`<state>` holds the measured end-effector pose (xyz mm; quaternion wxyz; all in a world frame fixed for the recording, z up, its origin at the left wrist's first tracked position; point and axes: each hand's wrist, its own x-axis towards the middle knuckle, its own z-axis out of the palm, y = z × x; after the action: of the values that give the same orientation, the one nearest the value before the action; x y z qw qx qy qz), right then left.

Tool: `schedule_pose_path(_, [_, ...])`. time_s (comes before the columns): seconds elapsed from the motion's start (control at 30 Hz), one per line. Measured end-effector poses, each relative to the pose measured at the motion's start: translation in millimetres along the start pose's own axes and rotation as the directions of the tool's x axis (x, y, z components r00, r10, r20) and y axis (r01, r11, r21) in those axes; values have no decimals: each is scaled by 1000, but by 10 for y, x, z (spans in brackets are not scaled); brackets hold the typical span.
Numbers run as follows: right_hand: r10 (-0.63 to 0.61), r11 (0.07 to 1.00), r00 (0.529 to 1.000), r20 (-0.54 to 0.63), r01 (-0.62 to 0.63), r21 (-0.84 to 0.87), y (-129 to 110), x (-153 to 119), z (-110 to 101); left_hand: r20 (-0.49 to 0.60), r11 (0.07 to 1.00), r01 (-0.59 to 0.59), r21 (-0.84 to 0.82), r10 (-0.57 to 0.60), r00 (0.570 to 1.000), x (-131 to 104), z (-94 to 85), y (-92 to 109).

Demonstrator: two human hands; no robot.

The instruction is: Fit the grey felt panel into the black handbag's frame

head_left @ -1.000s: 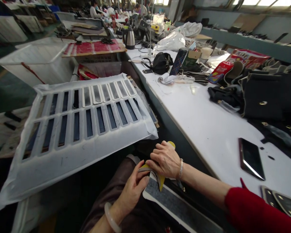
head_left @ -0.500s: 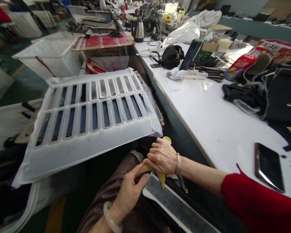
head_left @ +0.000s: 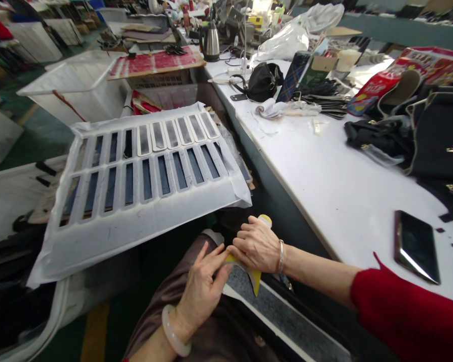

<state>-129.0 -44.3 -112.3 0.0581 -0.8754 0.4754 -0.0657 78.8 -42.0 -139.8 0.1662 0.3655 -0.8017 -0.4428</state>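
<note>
Wrapping its fingers tightly round a yellow tool (head_left: 257, 284), the right hand (head_left: 257, 246) rests over the near end of a dark, white-edged strip (head_left: 287, 317). The left hand (head_left: 204, 287) is partly open beside it, fingertips near the tool; whether it pinches anything cannot be told. The strip runs from beneath the hands toward the lower right. Beyond the left hand lies a slotted white sheet (head_left: 143, 218); right of the hands, a white table (head_left: 287, 161) carries a phone (head_left: 416, 247), with a kettle (head_left: 212, 44) farther off.
</note>
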Motion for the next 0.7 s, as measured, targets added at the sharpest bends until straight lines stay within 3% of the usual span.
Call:
schedule_pose_path(0.13, [77,997,997,4,-77,18,-81,-108,-5,71,999,-8,36,5,997,8,-40,50])
schedule_pose_path(0.27, [147,988,989,17,-147,42,-188,-181,-27,165,966,147,-214,-112,980,61,-64,47])
schedule_pose_path(0.4, [209,977,977,46,-211,42,-282,-245,-37,246,736,320,-596,-212,946,155,-49,18])
schedule_pose_path(0.5, [304,935,944,126,-321,152,-285,-333,-54,271,627,355,-694,-229,935,189,-31,12])
schedule_pose_path(0.53, [374,875,911,171,-408,260,-269,-374,-67,288,603,372,-706,-234,928,189,-26,9])
schedule_pose_path(0.6, [513,652,809,288,-585,482,-223,-459,-105,320,560,392,-730,-227,920,178,-20,2])
schedule_pose_path(0.67, [578,434,723,379,-665,608,-177,-525,-144,344,516,402,-756,-209,915,164,-17,-4])
schedule_pose_path(0.7, [580,365,708,403,-669,648,-161,-541,-156,350,501,407,-764,-208,913,160,-16,-4])
